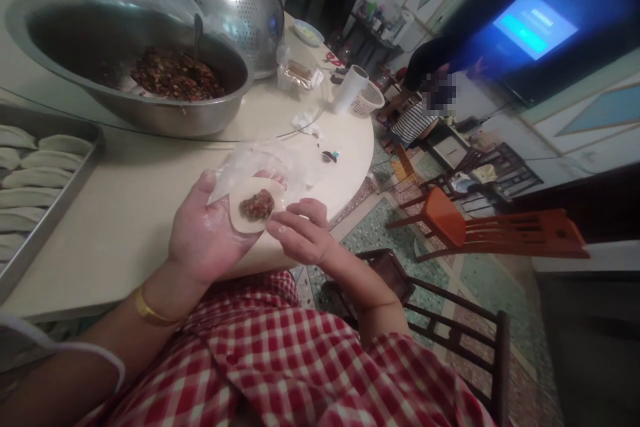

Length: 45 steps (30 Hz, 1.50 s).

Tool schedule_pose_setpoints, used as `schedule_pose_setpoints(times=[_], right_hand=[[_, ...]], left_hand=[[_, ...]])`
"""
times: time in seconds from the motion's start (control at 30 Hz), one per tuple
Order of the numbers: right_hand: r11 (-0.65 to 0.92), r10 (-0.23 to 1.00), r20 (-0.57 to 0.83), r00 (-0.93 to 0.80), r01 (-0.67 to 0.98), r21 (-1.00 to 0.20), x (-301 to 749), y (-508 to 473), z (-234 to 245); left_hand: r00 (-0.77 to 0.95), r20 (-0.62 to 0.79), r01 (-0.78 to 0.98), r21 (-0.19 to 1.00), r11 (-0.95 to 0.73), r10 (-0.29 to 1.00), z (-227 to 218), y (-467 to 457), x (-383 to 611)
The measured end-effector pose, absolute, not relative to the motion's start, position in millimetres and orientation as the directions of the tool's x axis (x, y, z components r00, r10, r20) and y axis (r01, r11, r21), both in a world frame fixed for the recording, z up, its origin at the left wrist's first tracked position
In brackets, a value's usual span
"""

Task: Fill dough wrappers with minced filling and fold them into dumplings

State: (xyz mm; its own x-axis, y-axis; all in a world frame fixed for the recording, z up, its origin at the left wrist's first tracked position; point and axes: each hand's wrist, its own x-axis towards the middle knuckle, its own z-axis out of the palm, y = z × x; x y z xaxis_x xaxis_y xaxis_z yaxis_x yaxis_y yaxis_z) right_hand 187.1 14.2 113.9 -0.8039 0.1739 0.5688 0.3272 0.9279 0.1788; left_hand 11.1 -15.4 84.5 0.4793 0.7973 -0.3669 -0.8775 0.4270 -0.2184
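A round dumpling wrapper (pixel 239 215) lies on the upturned palm of my left hand (pixel 205 233), which supports it near the table's front edge. In its middle sits a lump of minced filling (pixel 257 205). My right hand (pixel 303 230) has its fingers bent together at the wrapper's right edge, thumb and fingertips on the rim. Behind the wrapper is a clear plastic bag (pixel 235 167). To the far left a metal tray (pixel 93 160) holds several folded dumplings (pixel 30 198). A big steel bowl (pixel 165 113) contains more filling (pixel 175 77) and an upright spoon handle (pixel 198 37).
A perforated steel colander (pixel 270 20) stands behind the bowl. Farther along the table are a plastic-wrapped packet (pixel 299 73), a white roll (pixel 351 87) and a white basket (pixel 367 99). Chairs (pixel 443 217) stand right of the table; another person (pixel 417 117) is beyond, near a lit screen (pixel 535 23).
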Motion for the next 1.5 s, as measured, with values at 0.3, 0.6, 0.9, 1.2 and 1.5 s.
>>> schedule_pose_setpoints(times=[0.3, 0.6, 0.9, 1.2, 1.5], right_hand=[[0.914, 0.274, 0.55, -0.789, 0.392, 0.107, 186, 7, 115], [0.947, 0.162, 0.583, -0.796, 0.292, 0.136, 195, 12, 105], [0.898, 0.27, 0.525, -0.807, 0.408, 0.165, 193, 4, 102], [0.875, 0.378, 0.482, -0.79, 0.475, 0.092, 192, -3, 103], [0.865, 0.346, 0.598, -0.723, 0.493, 0.095, 176, -6, 114]], left_hand=[[0.442, -0.395, -0.897, -0.17, 0.409, 0.805, 79, -17, 14], [0.463, -0.434, -0.886, -0.199, 0.419, 0.773, 81, -16, 11], [0.507, -0.47, -0.85, -0.131, 0.511, 0.722, 79, -25, 17], [0.438, -0.345, -0.832, 0.194, 0.519, 0.831, 58, -39, 25], [0.447, -0.359, -0.806, 0.236, 0.543, 0.819, 68, -38, 24]])
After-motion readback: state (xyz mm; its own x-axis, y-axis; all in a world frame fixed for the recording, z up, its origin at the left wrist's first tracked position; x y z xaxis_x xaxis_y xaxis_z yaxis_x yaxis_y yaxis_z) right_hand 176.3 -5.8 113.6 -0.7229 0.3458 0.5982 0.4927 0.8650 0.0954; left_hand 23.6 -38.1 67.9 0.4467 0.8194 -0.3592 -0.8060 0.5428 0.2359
